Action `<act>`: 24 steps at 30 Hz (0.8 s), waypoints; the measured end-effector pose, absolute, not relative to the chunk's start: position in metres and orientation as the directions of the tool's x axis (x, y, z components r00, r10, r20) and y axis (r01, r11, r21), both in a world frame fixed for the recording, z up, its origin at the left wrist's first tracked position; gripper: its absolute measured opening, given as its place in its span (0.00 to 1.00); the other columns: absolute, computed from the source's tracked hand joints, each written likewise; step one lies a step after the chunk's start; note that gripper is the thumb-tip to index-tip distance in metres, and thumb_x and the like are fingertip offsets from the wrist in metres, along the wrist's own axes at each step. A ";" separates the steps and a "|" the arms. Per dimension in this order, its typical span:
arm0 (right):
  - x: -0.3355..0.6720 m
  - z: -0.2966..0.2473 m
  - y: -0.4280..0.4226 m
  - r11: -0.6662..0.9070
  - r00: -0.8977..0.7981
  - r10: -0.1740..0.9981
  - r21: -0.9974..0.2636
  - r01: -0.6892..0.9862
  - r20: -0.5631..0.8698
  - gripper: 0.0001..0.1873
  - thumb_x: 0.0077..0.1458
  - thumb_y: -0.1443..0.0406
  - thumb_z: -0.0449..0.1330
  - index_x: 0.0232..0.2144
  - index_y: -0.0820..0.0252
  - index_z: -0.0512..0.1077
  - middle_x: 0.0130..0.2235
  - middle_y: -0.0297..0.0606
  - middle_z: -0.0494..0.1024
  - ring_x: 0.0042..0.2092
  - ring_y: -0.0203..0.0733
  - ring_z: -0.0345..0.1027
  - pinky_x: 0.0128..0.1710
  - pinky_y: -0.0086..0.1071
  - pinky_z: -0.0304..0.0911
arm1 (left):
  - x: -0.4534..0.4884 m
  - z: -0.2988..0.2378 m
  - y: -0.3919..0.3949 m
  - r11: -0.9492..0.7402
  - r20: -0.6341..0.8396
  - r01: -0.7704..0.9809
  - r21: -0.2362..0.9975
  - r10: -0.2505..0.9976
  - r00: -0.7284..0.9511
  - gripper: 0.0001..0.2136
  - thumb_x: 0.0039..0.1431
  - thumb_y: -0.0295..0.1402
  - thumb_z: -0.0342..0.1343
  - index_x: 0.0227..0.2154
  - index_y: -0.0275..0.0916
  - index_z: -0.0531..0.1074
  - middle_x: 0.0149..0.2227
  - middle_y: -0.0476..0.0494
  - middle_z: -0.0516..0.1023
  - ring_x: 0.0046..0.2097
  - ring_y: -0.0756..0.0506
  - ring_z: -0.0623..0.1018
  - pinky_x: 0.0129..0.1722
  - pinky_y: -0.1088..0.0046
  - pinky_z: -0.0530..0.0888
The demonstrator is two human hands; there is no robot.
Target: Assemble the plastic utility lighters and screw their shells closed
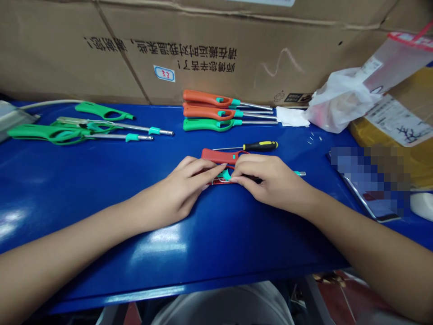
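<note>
An opened red long-nosed lighter (219, 182) lies at the middle of the table, its inner parts exposed. Around its handle end, my left hand (182, 187) is closed, with the index finger reaching to the turquoise trigger (224, 175). My right hand (274, 178) pinches at the lighter beside that trigger; its fingers cover most of the front part. Beyond the right hand, the turquoise-and-metal nozzle tip (300, 173) sticks out. A loose red shell half (218, 156) rests just behind the lighter. Farther back lies a black-and-yellow screwdriver (260, 146).
Two orange lighters (199, 111) and a green lighter (203, 125) lie against the cardboard box (162, 40). Opened green lighter parts (37, 132) are at left. Tiny white pieces (310, 139), a phone (361, 194) and a plastic bag (338, 97) are at right.
</note>
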State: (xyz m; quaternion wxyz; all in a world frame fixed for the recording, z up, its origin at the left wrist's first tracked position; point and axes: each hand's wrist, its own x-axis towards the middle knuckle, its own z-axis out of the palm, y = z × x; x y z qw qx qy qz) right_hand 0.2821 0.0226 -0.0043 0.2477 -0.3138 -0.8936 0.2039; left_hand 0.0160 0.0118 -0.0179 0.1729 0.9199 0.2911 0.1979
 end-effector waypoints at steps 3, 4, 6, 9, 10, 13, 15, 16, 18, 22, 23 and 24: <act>0.288 0.004 0.025 0.659 -0.615 0.724 -0.575 0.485 0.311 0.02 0.63 0.67 0.66 0.38 0.61 0.77 0.39 0.37 0.78 0.38 0.37 0.71 0.39 0.30 0.64 | 0.016 -0.018 0.011 -0.756 0.283 0.457 0.468 0.618 0.733 0.24 0.74 0.25 0.47 0.70 0.39 0.62 0.62 0.37 0.72 0.59 0.43 0.71 0.62 0.63 0.71; 0.290 0.007 0.026 0.633 -0.593 0.753 -0.560 0.535 0.285 0.08 0.60 0.65 0.69 0.41 0.61 0.77 0.40 0.37 0.78 0.39 0.38 0.70 0.38 0.31 0.63 | 0.016 -0.018 0.011 -0.748 0.295 0.455 0.483 0.629 0.720 0.23 0.74 0.25 0.48 0.69 0.39 0.62 0.62 0.37 0.73 0.60 0.43 0.71 0.62 0.63 0.71; 0.294 0.011 0.026 0.589 -0.582 0.789 -0.512 0.626 0.196 0.16 0.55 0.64 0.72 0.45 0.60 0.76 0.41 0.35 0.77 0.40 0.39 0.70 0.38 0.32 0.62 | 0.017 -0.016 0.010 -0.731 0.321 0.459 0.505 0.653 0.686 0.23 0.73 0.24 0.49 0.68 0.39 0.64 0.60 0.38 0.74 0.60 0.43 0.72 0.62 0.64 0.72; 0.294 0.012 0.024 0.562 -0.597 0.797 -0.470 0.680 0.090 0.12 0.57 0.65 0.70 0.43 0.58 0.75 0.37 0.31 0.76 0.39 0.38 0.70 0.38 0.32 0.60 | 0.017 -0.013 0.007 -0.720 0.357 0.480 0.502 0.678 0.643 0.22 0.71 0.26 0.53 0.66 0.38 0.68 0.57 0.38 0.76 0.57 0.43 0.74 0.59 0.64 0.73; 0.293 0.012 0.023 0.567 -0.603 0.793 -0.462 0.682 0.084 0.10 0.58 0.65 0.69 0.41 0.58 0.74 0.36 0.31 0.75 0.39 0.38 0.70 0.38 0.32 0.59 | 0.018 -0.011 0.006 -0.717 0.370 0.487 0.498 0.684 0.629 0.21 0.70 0.27 0.54 0.65 0.38 0.69 0.55 0.38 0.77 0.56 0.42 0.76 0.58 0.64 0.74; 0.289 0.011 0.019 0.613 -0.630 0.767 -0.421 0.668 0.118 0.08 0.59 0.67 0.68 0.39 0.58 0.72 0.36 0.31 0.75 0.39 0.38 0.70 0.37 0.32 0.58 | 0.020 -0.009 0.004 -0.707 0.404 0.504 0.496 0.702 0.587 0.19 0.69 0.32 0.59 0.60 0.36 0.73 0.52 0.38 0.80 0.52 0.42 0.79 0.56 0.64 0.75; 0.287 0.012 0.017 0.638 -0.646 0.752 -0.394 0.661 0.134 0.07 0.60 0.67 0.67 0.40 0.58 0.72 0.37 0.32 0.76 0.39 0.39 0.70 0.37 0.32 0.58 | 0.021 -0.010 0.003 -0.710 0.412 0.517 0.478 0.701 0.582 0.17 0.70 0.35 0.61 0.58 0.36 0.75 0.50 0.38 0.81 0.50 0.42 0.81 0.53 0.64 0.76; 0.286 0.012 0.016 0.645 -0.650 0.747 -0.384 0.660 0.137 0.07 0.61 0.66 0.67 0.40 0.58 0.72 0.37 0.32 0.76 0.39 0.39 0.70 0.37 0.32 0.58 | 0.021 -0.011 0.004 -0.716 0.415 0.522 0.464 0.696 0.586 0.17 0.70 0.36 0.61 0.57 0.36 0.76 0.49 0.39 0.82 0.49 0.42 0.81 0.52 0.64 0.76; 0.285 0.013 0.015 0.657 -0.662 0.738 -0.370 0.657 0.135 0.07 0.61 0.65 0.67 0.40 0.58 0.72 0.38 0.33 0.77 0.39 0.40 0.70 0.37 0.32 0.58 | 0.021 -0.013 0.005 -0.725 0.424 0.528 0.442 0.687 0.590 0.15 0.70 0.36 0.61 0.55 0.35 0.78 0.46 0.39 0.84 0.47 0.42 0.82 0.50 0.65 0.76; 0.283 0.010 0.015 0.692 -0.694 0.707 -0.336 0.639 0.138 0.10 0.62 0.61 0.68 0.41 0.58 0.73 0.39 0.35 0.79 0.40 0.42 0.72 0.37 0.33 0.60 | 0.021 -0.014 0.005 -0.739 0.445 0.515 0.434 0.673 0.591 0.12 0.70 0.35 0.61 0.52 0.36 0.79 0.44 0.41 0.84 0.47 0.43 0.83 0.47 0.68 0.77; 0.283 0.008 0.015 0.704 -0.702 0.697 -0.322 0.633 0.145 0.11 0.62 0.60 0.68 0.42 0.59 0.74 0.39 0.35 0.80 0.41 0.43 0.73 0.37 0.33 0.60 | 0.021 -0.014 0.005 -0.740 0.445 0.509 0.440 0.672 0.592 0.12 0.70 0.34 0.61 0.52 0.37 0.79 0.44 0.41 0.84 0.47 0.43 0.83 0.47 0.68 0.77; 0.283 0.007 0.015 0.720 -0.712 0.684 -0.304 0.624 0.157 0.12 0.63 0.59 0.68 0.43 0.60 0.75 0.40 0.36 0.81 0.41 0.43 0.73 0.38 0.34 0.61 | 0.021 -0.013 0.005 -0.740 0.443 0.501 0.450 0.671 0.594 0.12 0.70 0.34 0.61 0.52 0.37 0.79 0.44 0.41 0.84 0.46 0.44 0.83 0.47 0.69 0.77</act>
